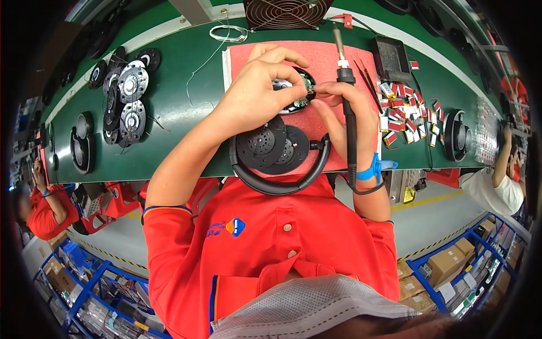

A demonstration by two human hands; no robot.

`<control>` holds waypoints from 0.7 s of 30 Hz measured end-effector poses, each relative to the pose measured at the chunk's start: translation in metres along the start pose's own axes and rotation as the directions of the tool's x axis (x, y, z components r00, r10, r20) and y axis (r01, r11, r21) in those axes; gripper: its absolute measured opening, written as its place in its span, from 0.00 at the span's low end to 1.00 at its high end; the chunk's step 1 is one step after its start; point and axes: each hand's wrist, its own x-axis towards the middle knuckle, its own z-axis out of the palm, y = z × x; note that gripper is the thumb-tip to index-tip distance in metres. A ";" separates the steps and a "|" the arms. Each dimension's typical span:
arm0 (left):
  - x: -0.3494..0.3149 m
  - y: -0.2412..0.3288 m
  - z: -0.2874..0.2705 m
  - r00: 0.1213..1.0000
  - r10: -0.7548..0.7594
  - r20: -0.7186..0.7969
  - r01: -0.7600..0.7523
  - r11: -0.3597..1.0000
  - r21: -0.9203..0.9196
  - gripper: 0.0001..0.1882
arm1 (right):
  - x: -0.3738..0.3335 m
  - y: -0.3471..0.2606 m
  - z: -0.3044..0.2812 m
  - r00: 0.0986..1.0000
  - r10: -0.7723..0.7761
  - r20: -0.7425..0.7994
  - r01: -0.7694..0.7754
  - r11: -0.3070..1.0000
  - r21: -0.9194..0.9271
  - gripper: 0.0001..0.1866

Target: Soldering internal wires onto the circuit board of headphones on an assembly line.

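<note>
An opened headphone ear cup (302, 100) with a green circuit board inside lies on the pink foam mat (333, 56). My left hand (262, 85) is closed over the cup, its fingers and thumb gripping around it. Against the board's right side are the bent fingertips of my right hand (350, 104); whatever they pinch is too small to tell. That same hand carries a soldering iron (344, 73), its tip pointing away from me. Nearer my body rests the curved black headband (271, 185), with two round black discs (262, 141) beside it.
Loose battery cells (403, 110) crowd the right, below a black tray (392, 58) and near tweezers (367, 79). Round speaker parts (132, 85) are stacked at left. Headphones (456, 134) lie far right. A fan grille (288, 12) and solder wire coil (228, 34) stand behind.
</note>
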 end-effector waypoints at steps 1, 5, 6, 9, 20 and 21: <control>0.000 0.002 0.001 1.000 0.010 0.015 -0.010 1.000 0.007 0.03 | -0.001 -0.001 0.003 0.999 0.052 -0.009 -0.051 0.995 0.085 0.18; -0.001 0.005 0.005 1.000 0.007 0.028 -0.006 1.000 -0.011 0.03 | 0.000 -0.004 0.006 0.993 0.118 -0.025 -0.111 0.976 0.189 0.17; -0.001 0.005 0.005 1.000 0.016 0.012 -0.016 1.000 -0.023 0.04 | -0.001 -0.005 0.007 0.992 0.119 -0.026 -0.112 0.976 0.189 0.17; 0.000 0.004 0.007 0.998 0.036 -0.055 -0.036 0.999 0.011 0.04 | -0.003 -0.006 0.012 0.991 0.132 0.016 -0.132 0.976 0.174 0.16; 0.000 -0.023 0.015 0.995 -0.048 -0.085 0.062 0.983 0.174 0.05 | -0.002 -0.007 -0.025 0.988 -0.154 0.010 0.154 0.988 0.035 0.14; 0.000 -0.024 0.015 0.995 -0.052 -0.086 0.066 0.983 0.171 0.05 | 0.003 -0.007 -0.027 0.974 -0.224 -0.044 0.222 0.974 -0.042 0.23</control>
